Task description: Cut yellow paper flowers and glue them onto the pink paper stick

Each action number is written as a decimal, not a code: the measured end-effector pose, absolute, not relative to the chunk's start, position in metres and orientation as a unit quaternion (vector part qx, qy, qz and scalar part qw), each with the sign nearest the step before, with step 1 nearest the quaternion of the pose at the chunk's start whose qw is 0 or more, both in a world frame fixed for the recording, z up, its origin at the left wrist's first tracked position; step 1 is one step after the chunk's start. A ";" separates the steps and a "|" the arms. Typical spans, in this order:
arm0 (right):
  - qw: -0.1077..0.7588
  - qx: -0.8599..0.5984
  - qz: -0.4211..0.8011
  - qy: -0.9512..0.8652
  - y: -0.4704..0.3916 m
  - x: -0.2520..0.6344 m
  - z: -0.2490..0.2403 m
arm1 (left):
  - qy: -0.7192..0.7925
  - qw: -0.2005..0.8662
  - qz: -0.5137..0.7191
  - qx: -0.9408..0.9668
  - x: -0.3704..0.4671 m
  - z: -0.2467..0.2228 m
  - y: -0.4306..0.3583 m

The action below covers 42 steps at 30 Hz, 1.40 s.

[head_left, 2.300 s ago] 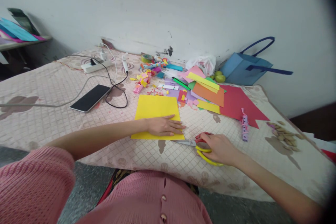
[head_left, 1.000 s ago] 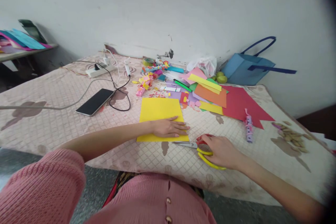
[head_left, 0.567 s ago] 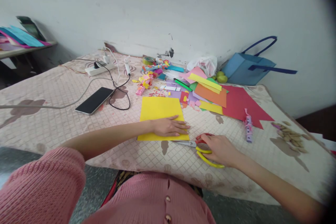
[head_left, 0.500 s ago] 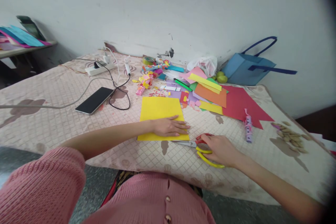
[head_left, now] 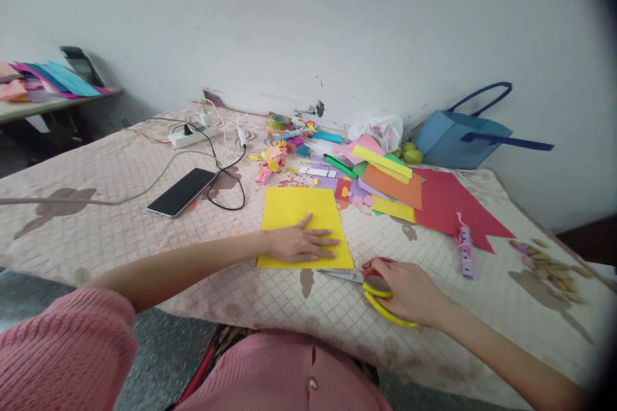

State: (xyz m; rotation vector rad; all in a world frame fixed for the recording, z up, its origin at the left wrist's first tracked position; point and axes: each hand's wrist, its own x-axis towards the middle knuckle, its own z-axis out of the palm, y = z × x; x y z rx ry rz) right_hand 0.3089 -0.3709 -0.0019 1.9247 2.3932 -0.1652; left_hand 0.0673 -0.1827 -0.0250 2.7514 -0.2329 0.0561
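Near side of the patterned cloth (head_left: 212,295): scissors (head_left: 353,276) lying low, blades pointing to the left along the near edge of a yellow sheet (head_left: 299,207). Blades look nearly together; whether they touch the paper, cannot tell. Right hand (head_left: 412,289) on the red and yellow handles, fingers drawn in narrow around them.

Just beyond, left hand (head_left: 295,243) palm down on the sheet's nearer half, fingers spread wide, nothing gripped. Sheet lies flat on the cloth.

Handling, my judgement: even, light pressure through the spread palm should hold the paper without wrinkling it; quilting underneath may let it slide. Fingertips best well clear of the blades, scissors low and level, wrist loose.

To the right, lilac roll (head_left: 465,252) and a heap of brown pods (head_left: 552,273). To the left, dark-screened phone (head_left: 182,191).

Farther back: red sheet (head_left: 438,199), orange paper (head_left: 393,186), green marker (head_left: 340,165), small scraps. Power strip (head_left: 193,137) behind the phone. Blue bag (head_left: 450,139) by the wall (head_left: 337,19), tilted.
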 end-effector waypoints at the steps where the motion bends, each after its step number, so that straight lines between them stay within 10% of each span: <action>1: 0.033 0.625 -0.055 0.778 -0.370 0.308 -0.002 | -0.081 0.189 0.018 0.979 0.068 -0.025 -0.183; 42: 0.021 0.604 -0.049 0.795 -0.368 0.300 0.004 | -0.079 0.257 0.052 0.962 0.069 -0.026 -0.180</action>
